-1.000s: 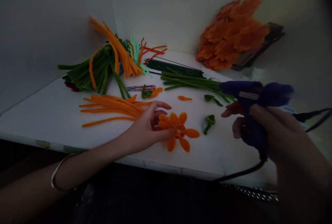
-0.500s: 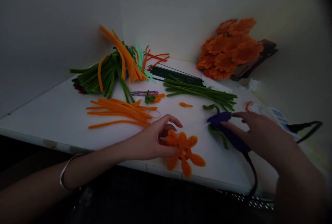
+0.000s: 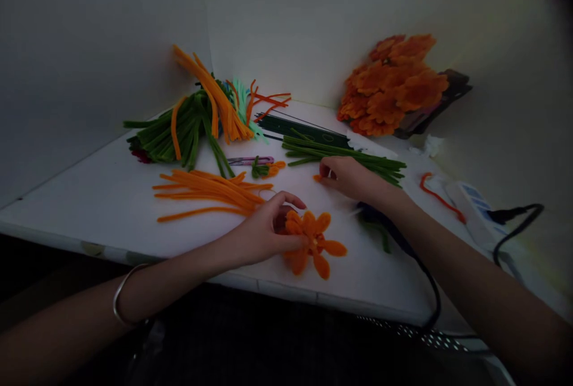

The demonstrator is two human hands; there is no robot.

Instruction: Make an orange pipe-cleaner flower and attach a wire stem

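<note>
Head view shows a fuzzy, orange, many-petalled flower [image 3: 316, 241].

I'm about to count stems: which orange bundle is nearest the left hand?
The front orange bundle, lying flat with its ends beside the left hand; the other orange bundle sits farther back, by the dark green stems.

White table [image 3: 107, 201] under orange strips [image 3: 210, 191]

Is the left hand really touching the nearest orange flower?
Touching. The head view shows the left hand holding the flower, its thumb laid over it near the centre.
</note>
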